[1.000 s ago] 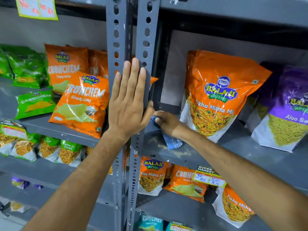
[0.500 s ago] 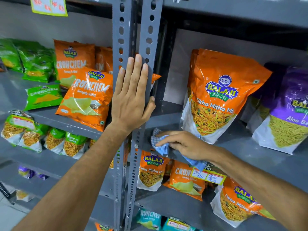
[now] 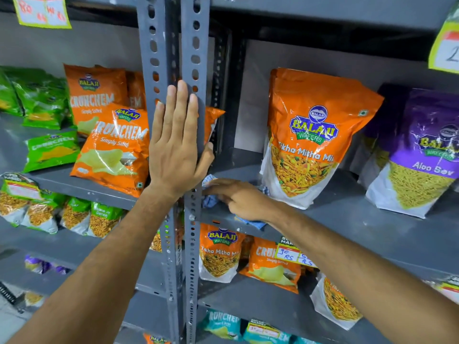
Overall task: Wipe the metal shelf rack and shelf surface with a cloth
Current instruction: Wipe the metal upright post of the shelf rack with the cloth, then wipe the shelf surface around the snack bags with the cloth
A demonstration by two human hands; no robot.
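Two grey perforated metal uprights [image 3: 196, 40] of the shelf rack run down the middle of the view. My left hand [image 3: 177, 142] lies flat against them with its fingers straight and together, the thumb hooked round the right upright. My right hand [image 3: 238, 198] presses a blue checked cloth [image 3: 210, 201] onto the grey shelf surface [image 3: 347, 219], right beside the upright. Most of the cloth is hidden under the hand; bits show at the fingertips, at the wrist and behind the hand.
An orange Tikha Mitha Mix bag [image 3: 313, 135] stands on the shelf just right of my right hand, and a purple Aloo Sev bag [image 3: 422, 155] further right. Orange Crunchem bags [image 3: 114, 150] and green packs [image 3: 49, 152] fill the left shelf. More snack bags sit on lower shelves.
My right hand has slid the cloth forward from the shelf's back corner, then sideways along the shelf beside the upright. The left hand has stayed flat on the uprights. The view shifted slightly.
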